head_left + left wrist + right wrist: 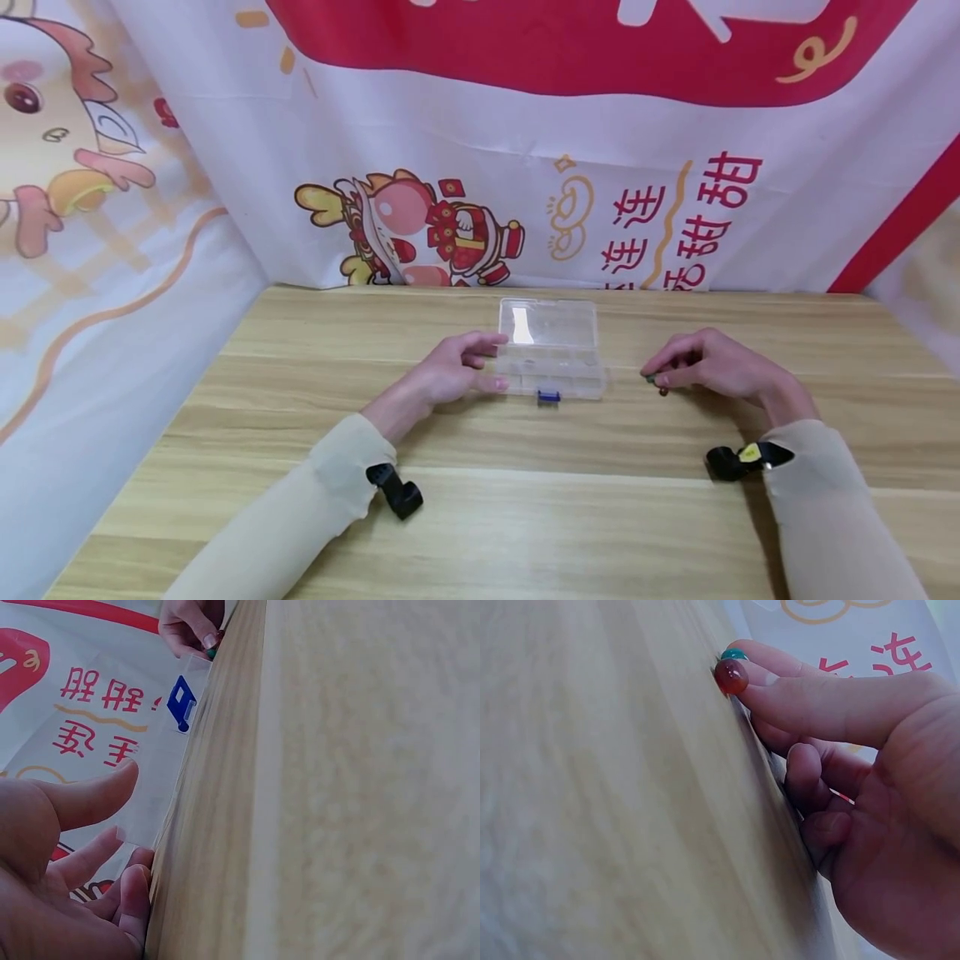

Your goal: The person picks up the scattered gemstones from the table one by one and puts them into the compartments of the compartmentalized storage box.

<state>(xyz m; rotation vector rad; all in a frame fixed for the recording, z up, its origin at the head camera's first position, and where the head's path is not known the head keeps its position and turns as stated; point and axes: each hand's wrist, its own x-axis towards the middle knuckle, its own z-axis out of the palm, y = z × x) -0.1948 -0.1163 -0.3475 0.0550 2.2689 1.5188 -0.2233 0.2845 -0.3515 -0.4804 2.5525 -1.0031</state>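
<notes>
A clear plastic compartment box (551, 386) with a blue latch (548, 397) at its front lies on the table, its lid (558, 321) opened toward the back. At the box's left side is my left hand (453, 371), thumb apart from the loosely bent fingers; the left wrist view shows its fingertips at the box's edge. To the right of the box, my right hand (708, 367) is low at the tabletop. Its thumb and index fingertip pinch a reddish-brown bead (731, 677) and a green bead (733, 654). Its other fingers are curled under.
The wood-grain table (480, 517) ends at a white printed cloth (450, 125) hanging behind it. Another printed cloth (112, 275) hangs along the left. Black wrist devices sit on both sleeves, the left one (396, 492) and the right one (742, 460).
</notes>
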